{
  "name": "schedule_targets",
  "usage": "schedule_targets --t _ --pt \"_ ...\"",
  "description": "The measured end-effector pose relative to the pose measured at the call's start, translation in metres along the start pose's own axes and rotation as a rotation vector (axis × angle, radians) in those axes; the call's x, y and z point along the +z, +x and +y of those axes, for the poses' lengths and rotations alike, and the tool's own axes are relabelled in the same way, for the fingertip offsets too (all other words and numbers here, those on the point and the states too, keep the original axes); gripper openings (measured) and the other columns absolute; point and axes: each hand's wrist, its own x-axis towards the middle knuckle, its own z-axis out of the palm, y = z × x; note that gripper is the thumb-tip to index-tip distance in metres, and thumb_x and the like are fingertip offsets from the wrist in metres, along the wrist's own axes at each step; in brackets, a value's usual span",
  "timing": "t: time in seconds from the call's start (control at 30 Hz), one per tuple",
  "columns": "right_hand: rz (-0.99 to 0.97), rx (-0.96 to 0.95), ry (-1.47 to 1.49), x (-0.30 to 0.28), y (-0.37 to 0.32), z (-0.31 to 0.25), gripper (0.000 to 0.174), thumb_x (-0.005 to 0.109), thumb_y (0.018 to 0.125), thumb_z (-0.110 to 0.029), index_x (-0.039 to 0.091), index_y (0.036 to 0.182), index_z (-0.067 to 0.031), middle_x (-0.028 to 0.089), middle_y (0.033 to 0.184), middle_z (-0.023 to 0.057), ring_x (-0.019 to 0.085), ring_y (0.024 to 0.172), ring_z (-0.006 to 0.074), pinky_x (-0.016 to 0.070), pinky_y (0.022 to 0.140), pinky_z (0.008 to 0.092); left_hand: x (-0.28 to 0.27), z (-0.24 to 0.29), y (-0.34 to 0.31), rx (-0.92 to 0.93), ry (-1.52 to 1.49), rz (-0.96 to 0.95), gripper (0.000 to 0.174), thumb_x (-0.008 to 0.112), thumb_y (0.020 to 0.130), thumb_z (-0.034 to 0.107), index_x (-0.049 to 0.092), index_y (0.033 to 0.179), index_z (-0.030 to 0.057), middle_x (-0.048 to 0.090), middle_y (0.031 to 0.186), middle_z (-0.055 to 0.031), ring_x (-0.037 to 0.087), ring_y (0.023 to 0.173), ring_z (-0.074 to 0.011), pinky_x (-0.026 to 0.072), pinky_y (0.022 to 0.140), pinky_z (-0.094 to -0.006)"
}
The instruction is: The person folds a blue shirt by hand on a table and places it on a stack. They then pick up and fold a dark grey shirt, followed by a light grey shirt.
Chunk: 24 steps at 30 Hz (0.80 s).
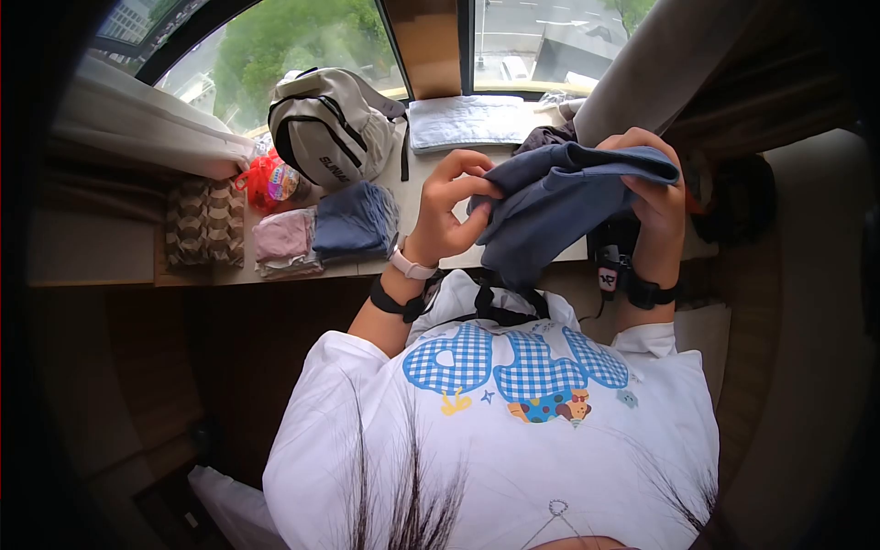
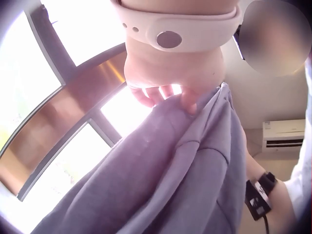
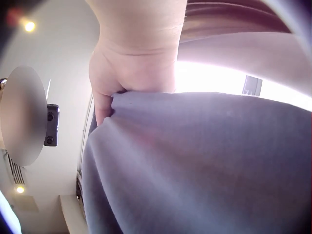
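A blue-grey cloth garment [image 1: 541, 215] hangs in folds between both hands, held up in front of the chest above the table's near edge. My left hand [image 1: 449, 206] pinches its left edge between thumb and fingers. At the other end, my right hand [image 1: 653, 179] grips the upper edge, thumb on the near side and fingers behind. From the left wrist, the garment [image 2: 161, 170] falls in long creases below the fingers. The right wrist view has the cloth [image 3: 195, 156] spread wide, hiding most of the right fingers.
On the table [image 1: 422, 165] stand a pale backpack [image 1: 335, 128] and a red plastic bag [image 1: 269, 183]. Nearer lie folded blue clothes [image 1: 353, 220], folded pink clothes [image 1: 284, 236] and a brown patterned item [image 1: 203, 222]. A folded white towel [image 1: 467, 121] lies by the window.
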Motion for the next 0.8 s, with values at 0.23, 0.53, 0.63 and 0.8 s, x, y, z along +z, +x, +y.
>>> schedule_targets --t 0.23,0.53,0.63,0.8 --pt "0.047 0.014 -0.034 0.006 0.002 0.001 0.023 0.059 0.071 0.002 0.058 0.094 0.0053 0.061 0.09 0.0137 0.057 0.088 0.0183 0.0422 0.079 0.0255 0.015 0.007 -0.015 -0.028 -0.008 0.048 0.016 0.068 0.056 0.0 0.06 0.07 0.0032 0.05 0.102 -0.0131 0.053 0.072 -0.0189 0.0444 0.065 -0.0282" --pt "0.03 -0.016 -0.119 0.019 0.004 -0.004 0.022 0.061 0.071 -0.012 0.056 0.084 0.004 0.06 0.082 0.0153 0.056 0.078 0.0184 0.0412 0.07 0.0239 0.022 0.002 -0.014 -0.076 0.402 0.165 0.023 0.072 0.056 0.003 0.065 0.078 0.0033 0.052 0.103 -0.0102 0.055 0.08 -0.0189 0.0447 0.072 -0.0299" --pt "0.018 -0.019 -0.114 0.02 0.004 -0.004 0.023 0.062 0.07 -0.014 0.056 0.084 0.004 0.06 0.082 0.0154 0.056 0.077 0.0185 0.0413 0.069 0.0241 0.022 0.009 -0.008 -0.063 0.493 0.137 0.022 0.072 0.057 0.005 0.066 0.078 0.0047 0.054 0.102 -0.0078 0.054 0.081 -0.019 0.0413 0.073 -0.032" --pt "0.004 -0.044 -0.109 0.018 0.003 -0.003 0.022 0.061 0.07 -0.01 0.057 0.086 0.0048 0.06 0.084 0.0149 0.057 0.078 0.0176 0.0413 0.07 0.0236 0.025 0.001 -0.008 -0.053 0.443 0.118 0.019 0.07 0.058 0.006 0.066 0.076 0.0048 0.057 0.099 -0.0056 0.054 0.082 -0.0199 0.0385 0.076 -0.0337"
